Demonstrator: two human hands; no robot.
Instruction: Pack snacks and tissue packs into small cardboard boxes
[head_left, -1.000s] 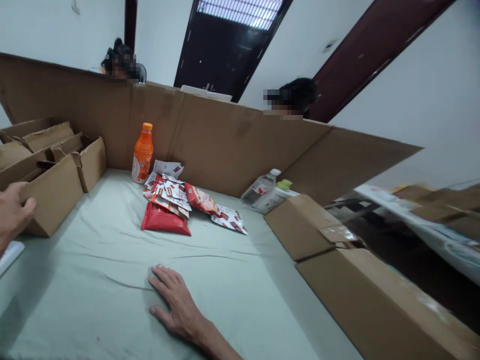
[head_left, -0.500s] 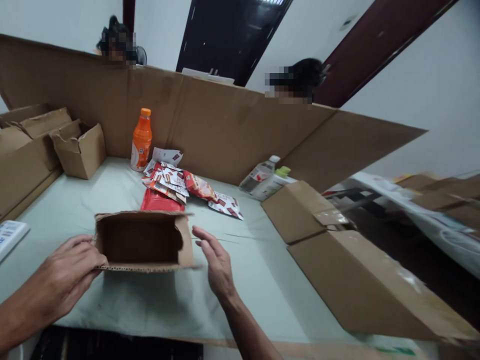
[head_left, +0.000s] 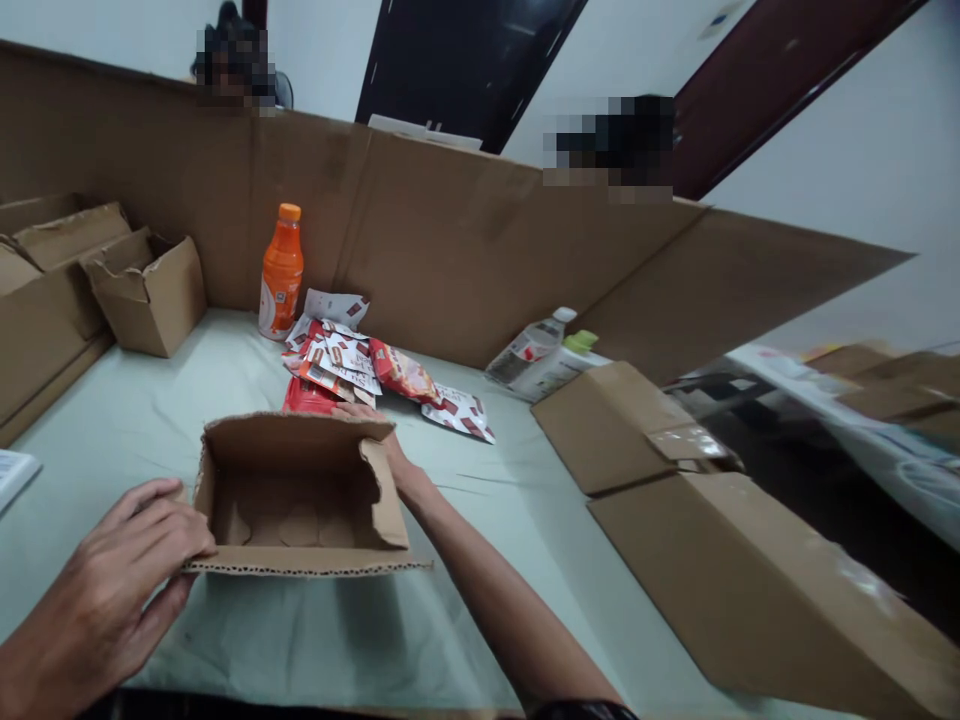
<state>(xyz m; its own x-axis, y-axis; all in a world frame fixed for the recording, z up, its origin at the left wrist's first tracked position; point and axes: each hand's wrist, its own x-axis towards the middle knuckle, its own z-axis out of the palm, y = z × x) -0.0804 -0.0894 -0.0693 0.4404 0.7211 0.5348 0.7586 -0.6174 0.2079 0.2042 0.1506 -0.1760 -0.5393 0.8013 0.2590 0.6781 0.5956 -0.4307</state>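
My left hand [head_left: 142, 560] is closed on the left edge of a small open cardboard box [head_left: 307, 562], which is tilted so its bare inside faces me. Beyond the box, my right hand [head_left: 394, 455] reaches around its right side, partly hidden by the far wall. Its visible fingertips look stretched out, at the near edge of a red packet [head_left: 306, 396]. Behind them lies a pile of white and brown snack packets [head_left: 346, 352], with a red snack bag [head_left: 403, 372] and another white packet [head_left: 461, 412] to the right.
An orange drink bottle [head_left: 282, 275] stands by the cardboard partition [head_left: 450, 250]. Cardboard boxes [head_left: 154, 290] line the left side, larger ones [head_left: 735, 570] the right. A clear bottle [head_left: 529, 350] and a green-capped bottle [head_left: 574, 355] lean there. Two people's heads show beyond the partition.
My right hand has moved forward from beside the box to behind it, reaching the packets. The box has tipped, showing more of its inside, with my left hand still holding it.
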